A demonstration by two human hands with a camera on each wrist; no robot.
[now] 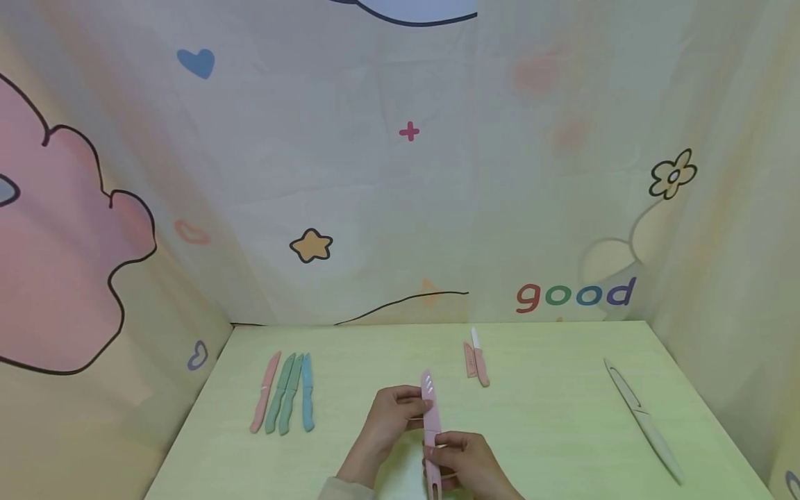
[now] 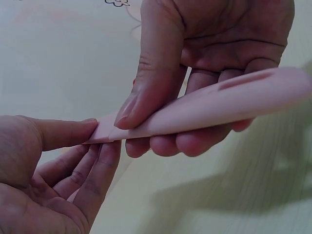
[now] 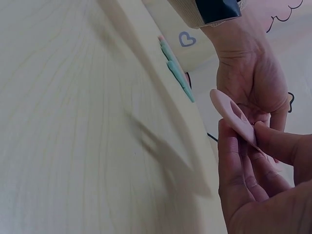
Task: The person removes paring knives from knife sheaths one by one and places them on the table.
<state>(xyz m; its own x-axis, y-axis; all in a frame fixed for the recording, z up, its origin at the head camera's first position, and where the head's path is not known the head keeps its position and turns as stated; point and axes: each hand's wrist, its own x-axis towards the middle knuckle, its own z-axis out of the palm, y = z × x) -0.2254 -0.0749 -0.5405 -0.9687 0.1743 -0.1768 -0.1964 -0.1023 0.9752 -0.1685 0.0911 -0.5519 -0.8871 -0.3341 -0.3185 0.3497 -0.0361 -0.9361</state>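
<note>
One pink knife (image 1: 433, 421): left hand (image 1: 390, 415) pinches its sheath (image 1: 428, 383) (slotted), right hand (image 1: 470, 460) grips its handle (image 2: 219, 107).

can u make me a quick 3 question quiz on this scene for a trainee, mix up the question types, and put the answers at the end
1. Multiple choice: which part of the held pink knife does the right hand grip?
a) the slotted end
b) the handle
c) no part of it

2. True or false: in the group of four at left, two green knives lie between a pink one and a blue one.

3. Short answer: which knife shows a bare white blade?

Key
1. b
2. True
3. The small pink-handled one beyond the hands, lying beside a pink sheath.
</note>
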